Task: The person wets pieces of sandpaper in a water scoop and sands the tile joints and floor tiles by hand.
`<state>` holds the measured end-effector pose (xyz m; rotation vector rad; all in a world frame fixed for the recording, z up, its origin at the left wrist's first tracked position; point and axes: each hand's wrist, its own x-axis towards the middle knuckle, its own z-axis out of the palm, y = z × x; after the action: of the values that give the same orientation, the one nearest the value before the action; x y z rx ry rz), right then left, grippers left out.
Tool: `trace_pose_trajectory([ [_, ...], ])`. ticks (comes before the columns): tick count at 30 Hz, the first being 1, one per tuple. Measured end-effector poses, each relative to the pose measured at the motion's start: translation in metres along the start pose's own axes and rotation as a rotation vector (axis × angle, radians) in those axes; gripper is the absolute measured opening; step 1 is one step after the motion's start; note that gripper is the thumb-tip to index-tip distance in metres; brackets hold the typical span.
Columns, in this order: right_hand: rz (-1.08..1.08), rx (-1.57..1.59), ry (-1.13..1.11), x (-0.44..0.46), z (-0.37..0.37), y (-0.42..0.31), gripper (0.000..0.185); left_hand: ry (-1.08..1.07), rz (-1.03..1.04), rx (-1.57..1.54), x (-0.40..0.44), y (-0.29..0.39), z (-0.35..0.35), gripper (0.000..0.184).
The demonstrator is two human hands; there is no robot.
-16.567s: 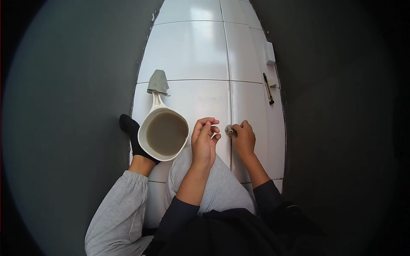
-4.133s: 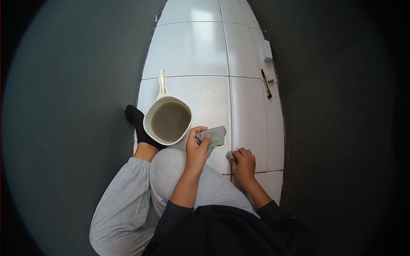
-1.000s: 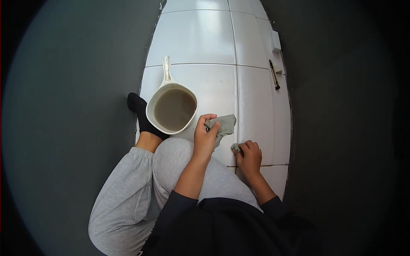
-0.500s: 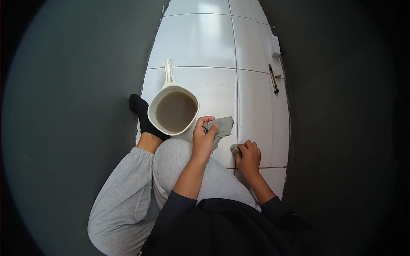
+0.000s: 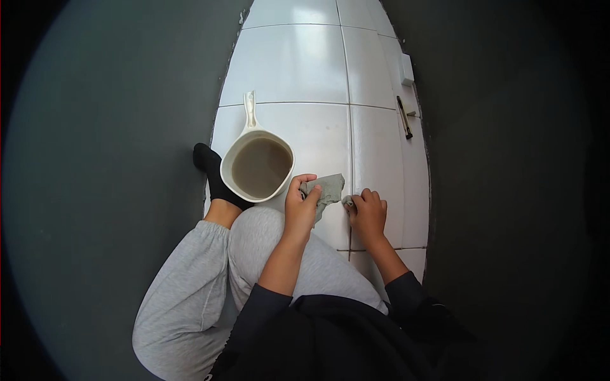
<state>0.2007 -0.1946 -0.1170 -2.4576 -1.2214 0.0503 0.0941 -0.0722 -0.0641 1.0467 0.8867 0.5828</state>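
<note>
A grey-green cloth [image 5: 330, 190] is pinched in my left hand [image 5: 302, 206], its loose part spreading to the right over the white tiles. My right hand [image 5: 369, 213] grips a small rolled grey piece [image 5: 348, 202], which looks like cloth, at the dark joint between two tiles. Left of my left hand stands a white pot with a handle [image 5: 250, 114], holding murky brown liquid [image 5: 262, 167]. How far my right fingers wrap round the small piece is partly hidden.
Along the right edge of the tiles [image 5: 375, 152] lie a dark, thin cutter-like tool [image 5: 404, 117] and a white block [image 5: 406, 70]. My black-socked foot [image 5: 216, 178] is beside the pot, and my grey-trousered knee [image 5: 260, 228] is just below it.
Over the last half second my right hand has slid forward along the tile joint with the small piece. Earlier the cloth hung on the pot's handle; now it is in my left hand.
</note>
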Motion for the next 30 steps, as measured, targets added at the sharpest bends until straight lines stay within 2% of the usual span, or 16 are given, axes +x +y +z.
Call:
trace_pose_trajectory([
  [6, 0.031, 0.015, -0.078, -0.049, -0.01, -0.01, 0.014, -0.025, -0.034, 0.013, 0.002, -0.003, 0.003, 0.021],
  [9, 0.093, 0.009, 0.03, -0.01, 0.008, -0.008, 0.014, -0.033, -0.055, 0.047, 0.002, 0.0, 0.007, 0.021],
  [12, 0.132, -0.028, 0.053, 0.028, 0.013, -0.009, 0.014, -0.019, -0.034, -0.002, 0.001, 0.001, 0.007, 0.022],
  [15, 0.144, 0.02, 0.037, 0.029, 0.01, -0.007, 0.014, 0.005, 0.006, -0.006, 0.0, -0.003, 0.0, 0.022],
  [17, 0.117, -0.002, 0.032, 0.011, 0.006, -0.004, 0.013, 0.02, 0.042, 0.008, 0.001, 0.0, -0.001, 0.022],
  [23, 0.109, 0.075, -0.044, -0.049, -0.005, -0.007, 0.016, -0.017, -0.041, -0.036, -0.001, -0.001, 0.005, 0.022],
  [30, 0.171, 0.067, 0.084, 0.025, 0.013, -0.002, 0.013, -0.02, -0.028, 0.006, 0.003, -0.002, 0.004, 0.023],
])
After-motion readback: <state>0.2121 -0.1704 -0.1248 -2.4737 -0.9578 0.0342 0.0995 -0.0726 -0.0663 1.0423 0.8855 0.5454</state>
